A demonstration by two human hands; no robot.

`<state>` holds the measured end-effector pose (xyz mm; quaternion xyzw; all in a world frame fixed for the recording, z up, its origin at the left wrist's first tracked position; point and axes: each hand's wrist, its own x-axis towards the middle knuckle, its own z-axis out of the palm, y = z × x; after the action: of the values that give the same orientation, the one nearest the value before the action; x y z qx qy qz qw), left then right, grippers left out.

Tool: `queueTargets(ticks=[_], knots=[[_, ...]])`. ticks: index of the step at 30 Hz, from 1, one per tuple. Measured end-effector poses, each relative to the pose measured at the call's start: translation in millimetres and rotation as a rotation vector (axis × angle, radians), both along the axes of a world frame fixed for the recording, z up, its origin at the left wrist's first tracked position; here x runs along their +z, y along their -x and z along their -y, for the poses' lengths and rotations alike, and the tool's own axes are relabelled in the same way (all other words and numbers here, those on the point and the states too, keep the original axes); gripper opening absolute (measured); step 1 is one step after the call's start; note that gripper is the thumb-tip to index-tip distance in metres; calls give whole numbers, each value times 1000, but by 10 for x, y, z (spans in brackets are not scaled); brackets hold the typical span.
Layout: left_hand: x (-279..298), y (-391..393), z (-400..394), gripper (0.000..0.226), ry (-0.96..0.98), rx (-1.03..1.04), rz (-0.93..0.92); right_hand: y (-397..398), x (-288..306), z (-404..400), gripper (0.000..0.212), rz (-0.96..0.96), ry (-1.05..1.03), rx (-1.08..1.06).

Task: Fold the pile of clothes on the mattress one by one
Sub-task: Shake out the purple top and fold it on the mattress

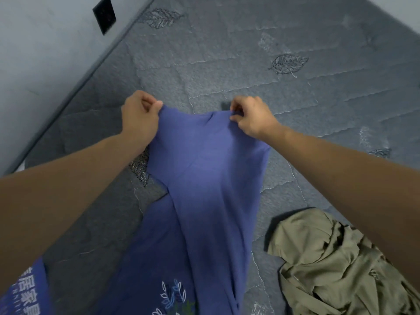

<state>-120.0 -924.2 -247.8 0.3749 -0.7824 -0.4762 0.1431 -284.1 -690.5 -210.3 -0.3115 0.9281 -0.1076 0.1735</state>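
Observation:
A blue garment (204,183) with a small leaf embroidery near its lower part hangs stretched over the grey quilted mattress (250,53). My left hand (139,117) pinches its top left corner. My right hand (250,115) pinches the top right corner. The cloth is lifted at the top edge and trails down toward me. A crumpled olive-green garment (336,264) lies on the mattress at the lower right, partly under my right forearm.
A pale wall (45,53) with a dark switch plate (104,15) runs along the mattress's left edge. A blue fabric with white printed characters (25,292) shows at the bottom left corner.

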Motion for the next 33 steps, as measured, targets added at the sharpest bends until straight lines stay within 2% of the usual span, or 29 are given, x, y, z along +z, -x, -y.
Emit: queueTargets(ticks=[4, 6, 8, 10, 13, 15, 22, 26, 28, 30, 33], knots=[[-11, -97, -7, 8, 81, 17, 2, -196, -74, 33, 28, -192, -50, -36], [7, -264, -141, 22, 245, -72, 47, -529, -104, -22, 31, -266, 27, -94], [84, -531, -377, 31, 438, -243, 33, -1011, -136, -172, 39, -256, 119, -112], [102, -841, -654, 43, 557, -533, -19, -1599, -204, -375, 53, -174, 169, -93], [-37, -1334, -1055, 58, 594, -904, 64, -2434, -360, -617, 66, -43, 148, -100], [-155, -1600, -1206, 64, 587, -983, 180, -2862, -438, -684, 68, 2, 99, -122], [-152, -2288, -1491, 67, 537, -840, 215, -3995, -327, -1065, 55, -27, 89, -287], [-106, -3119, -1840, 54, 534, -846, 213, -4693, -247, -1458, 57, 2, 6, -256], [-82, -3494, -2098, 43, 557, -833, 210, -4887, -230, -1610, 59, -5, -31, -319], [-52, -3761, -2365, 34, 429, -745, 205, -5031, -200, -1722, 53, -3, -4, -440], [16, -3870, -2667, 18, 27, -593, 234, -5142, -188, -1875, 35, 130, 166, -653]])
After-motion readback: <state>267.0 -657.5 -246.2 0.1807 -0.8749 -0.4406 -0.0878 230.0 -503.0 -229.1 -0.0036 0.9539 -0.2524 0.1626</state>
